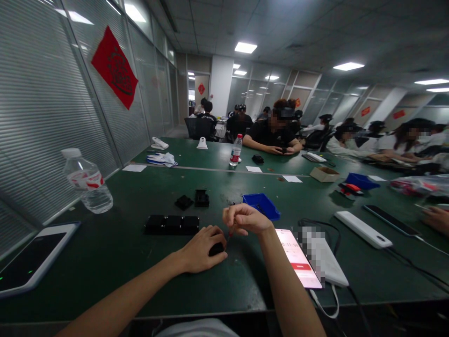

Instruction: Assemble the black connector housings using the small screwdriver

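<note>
My left hand (206, 248) rests on the green table, its fingers closed around a small black plastic part (216, 249). Just right of it, my right hand (247, 219) is raised with bent fingers pinching a slim screwdriver (229, 233), whose thin shaft points down toward that part. Most of the handle is hidden by the fingers. Left of my hands, three black square boxes (171, 224) sit side by side in a row. Behind them lie two open black plastic pieces (184, 202). A blue tray (271, 213) with small dark bits stands beyond my right hand.
A lit phone (298, 262) and a white power bank (329, 262) with cables lie at right. At left are a water bottle (87, 182) and another phone (38, 257). A cardboard box (324, 174) stands farther back. A person in black sits across the table.
</note>
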`<state>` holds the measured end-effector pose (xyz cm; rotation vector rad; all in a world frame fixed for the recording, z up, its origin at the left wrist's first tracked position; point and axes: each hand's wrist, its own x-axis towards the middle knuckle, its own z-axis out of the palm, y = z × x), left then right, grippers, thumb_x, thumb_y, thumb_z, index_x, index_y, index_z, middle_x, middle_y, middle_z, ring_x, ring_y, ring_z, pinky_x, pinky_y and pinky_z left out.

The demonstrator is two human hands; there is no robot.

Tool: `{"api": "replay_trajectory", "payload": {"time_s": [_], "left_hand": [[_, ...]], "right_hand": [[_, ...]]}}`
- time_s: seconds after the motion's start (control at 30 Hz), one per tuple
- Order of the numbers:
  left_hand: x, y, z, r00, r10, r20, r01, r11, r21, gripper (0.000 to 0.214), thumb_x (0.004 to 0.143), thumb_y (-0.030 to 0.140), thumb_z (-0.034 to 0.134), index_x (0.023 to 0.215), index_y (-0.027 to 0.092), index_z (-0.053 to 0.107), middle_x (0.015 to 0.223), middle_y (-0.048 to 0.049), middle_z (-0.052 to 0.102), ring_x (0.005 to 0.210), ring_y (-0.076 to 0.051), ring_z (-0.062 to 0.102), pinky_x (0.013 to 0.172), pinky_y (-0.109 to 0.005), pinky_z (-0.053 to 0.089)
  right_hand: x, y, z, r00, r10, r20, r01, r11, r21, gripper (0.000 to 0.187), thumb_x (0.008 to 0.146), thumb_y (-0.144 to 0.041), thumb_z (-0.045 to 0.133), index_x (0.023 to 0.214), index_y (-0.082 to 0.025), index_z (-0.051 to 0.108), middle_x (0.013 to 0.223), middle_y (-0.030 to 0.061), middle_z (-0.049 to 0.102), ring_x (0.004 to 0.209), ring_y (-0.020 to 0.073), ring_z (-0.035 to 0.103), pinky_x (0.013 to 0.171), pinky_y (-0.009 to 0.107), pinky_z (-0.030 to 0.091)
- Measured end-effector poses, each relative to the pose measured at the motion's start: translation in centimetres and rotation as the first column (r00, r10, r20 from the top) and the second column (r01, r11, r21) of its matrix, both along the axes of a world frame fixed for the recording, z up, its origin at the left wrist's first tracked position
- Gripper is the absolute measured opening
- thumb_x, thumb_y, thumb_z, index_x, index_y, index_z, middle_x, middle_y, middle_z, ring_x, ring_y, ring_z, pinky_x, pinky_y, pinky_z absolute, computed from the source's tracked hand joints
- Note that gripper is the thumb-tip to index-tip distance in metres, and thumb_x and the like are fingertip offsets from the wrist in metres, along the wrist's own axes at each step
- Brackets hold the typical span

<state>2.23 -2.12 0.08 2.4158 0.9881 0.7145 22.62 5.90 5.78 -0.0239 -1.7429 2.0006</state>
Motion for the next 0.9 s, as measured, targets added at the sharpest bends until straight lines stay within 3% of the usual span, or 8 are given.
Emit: {"api": "replay_trajectory", "payload": {"time_s": [0.13,0.33,0.5,0.67,0.8,0.9], "left_hand": [[0.02,0.01,-0.13,1.0,0.004,-0.006,-0.004,1.0,0.004,0.01,0.09,0.027,0.069,0.097,0.023,0.064,0.114,-0.0046,0.063,0.107,-0.024,0.058,0.097,-0.04,0.046],[0.06,-0.01,-0.16,1.0,0.004,0.003,-0.004,1.0,0.006,0.011,0.089,0.025,0.068,0.098,0.023,0.064,0.113,-0.0051,0.063,0.107,-0.024,0.058,0.099,-0.04,0.046],[0.05,-0.01,0.11,1.0,0.002,-0.007,-0.002,1.0,-0.008,0.015,0.084,0.02,0.068,0.098,0.023,0.063,0.114,-0.0047,0.063,0.105,-0.024,0.058,0.097,-0.041,0.047],[-0.01,0.04,0.01,1.0,-0.013,-0.001,0.013,1.0,0.005,0.019,0.081,0.017,0.066,0.099,0.023,0.063,0.117,-0.0049,0.062,0.106,-0.025,0.058,0.097,-0.04,0.047],[0.01,0.05,-0.11,1.0,-0.015,0.011,0.015,1.0,0.021,0.019,0.081,0.016,0.065,0.098,0.023,0.062,0.117,-0.0054,0.062,0.107,-0.025,0.058,0.098,-0.041,0.047],[0.01,0.04,-0.11,1.0,-0.011,0.01,0.011,1.0,0.022,0.019,0.081,0.016,0.065,0.098,0.022,0.062,0.116,-0.0054,0.062,0.106,-0.025,0.059,0.097,-0.04,0.047]], "right_hand": [[-0.16,-0.17,0.05,0.999,-0.024,0.048,0.027,0.997,-0.068,0.034,0.092,-0.045,0.072,0.103,-0.015,0.062,0.084,0.0032,0.071,0.043,0.0044,0.053,0.038,0.015,0.036],[-0.53,-0.09,-0.06,0.999,-0.027,0.029,0.03,0.995,-0.099,0.048,0.085,-0.059,0.074,0.092,-0.016,0.053,0.079,0.0048,0.072,0.044,0.0057,0.052,0.038,0.015,0.037],[-0.47,0.05,-0.01,1.0,-0.026,-0.002,0.025,0.999,-0.025,0.033,0.084,-0.04,0.082,0.088,-0.014,0.061,0.091,0.0041,0.069,0.047,0.0013,0.047,0.04,0.013,0.035],[-0.36,0.03,-0.08,0.997,-0.08,-0.006,0.08,0.997,0.008,0.031,0.09,-0.042,0.075,0.091,-0.012,0.07,0.085,0.0034,0.066,0.05,0.0031,0.049,0.041,0.015,0.034],[-0.36,-0.14,-0.06,0.997,-0.073,0.036,0.074,0.996,-0.045,0.035,0.091,-0.044,0.073,0.107,-0.014,0.066,0.081,0.0041,0.071,0.047,0.0041,0.049,0.042,0.015,0.033],[-0.4,-0.18,0.0,0.998,-0.06,0.036,0.062,0.996,-0.071,0.036,0.091,-0.047,0.072,0.102,-0.014,0.062,0.081,0.0051,0.072,0.047,0.0047,0.049,0.043,0.015,0.033]]}}
